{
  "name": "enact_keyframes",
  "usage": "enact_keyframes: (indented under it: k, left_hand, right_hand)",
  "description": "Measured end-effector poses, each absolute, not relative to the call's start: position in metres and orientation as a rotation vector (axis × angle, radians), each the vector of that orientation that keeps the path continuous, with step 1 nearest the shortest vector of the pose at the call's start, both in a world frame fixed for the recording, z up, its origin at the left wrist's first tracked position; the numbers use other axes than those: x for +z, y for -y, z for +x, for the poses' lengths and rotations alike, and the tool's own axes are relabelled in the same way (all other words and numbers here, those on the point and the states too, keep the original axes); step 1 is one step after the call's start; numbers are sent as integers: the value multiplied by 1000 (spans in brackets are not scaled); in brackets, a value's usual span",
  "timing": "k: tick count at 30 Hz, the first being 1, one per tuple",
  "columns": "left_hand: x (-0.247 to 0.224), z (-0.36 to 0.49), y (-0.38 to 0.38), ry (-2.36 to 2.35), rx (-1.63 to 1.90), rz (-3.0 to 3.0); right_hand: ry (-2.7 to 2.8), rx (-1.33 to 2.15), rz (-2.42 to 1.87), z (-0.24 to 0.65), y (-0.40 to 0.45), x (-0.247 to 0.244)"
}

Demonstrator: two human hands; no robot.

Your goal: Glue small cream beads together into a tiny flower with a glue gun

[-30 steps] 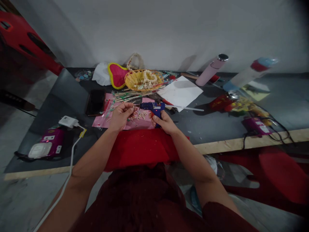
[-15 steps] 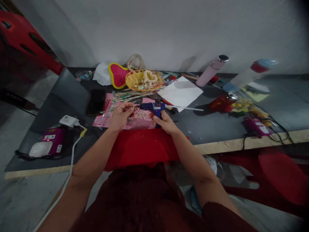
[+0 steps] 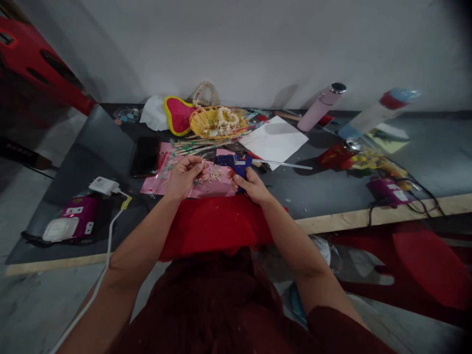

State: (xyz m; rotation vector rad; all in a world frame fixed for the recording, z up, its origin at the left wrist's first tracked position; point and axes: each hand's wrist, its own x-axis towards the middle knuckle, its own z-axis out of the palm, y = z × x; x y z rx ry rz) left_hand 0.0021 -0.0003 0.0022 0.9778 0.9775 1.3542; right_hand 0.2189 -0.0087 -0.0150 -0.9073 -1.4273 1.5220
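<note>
In my right hand is a blue hot glue gun, gripped by its handle, its nozzle pointing left. A long clear glue stick sticks out of its back end. My left hand is closed in a pinch just left of the nozzle, on a tiny pale piece too small to name. Beneath and between the hands, a pile of small whitish pieces lies on a pink sheet. A red cloth covers the front edge and my lap.
Behind lie thin sticks, a yellow wicker basket with a pale beaded ring, and white paper. A phone and a purple power strip are left. At right stand a pink flask, a red can and a bottle.
The glue gun's nozzle has drawn slightly away from my left fingertips, where the pale piece now shows. Both hands keep their grips; the view has shifted slightly.
</note>
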Motion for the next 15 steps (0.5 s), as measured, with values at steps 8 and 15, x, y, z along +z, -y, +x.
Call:
enact_keyframes:
  k: [8, 15]
  left_hand:
    - [1, 0, -1, -946, 1394, 935]
    - [1, 1, 0, -934, 1405, 934]
  right_hand:
    - [955, 1412, -1032, 249, -6, 9]
    - [886, 1267, -1466, 321, -40, 15]
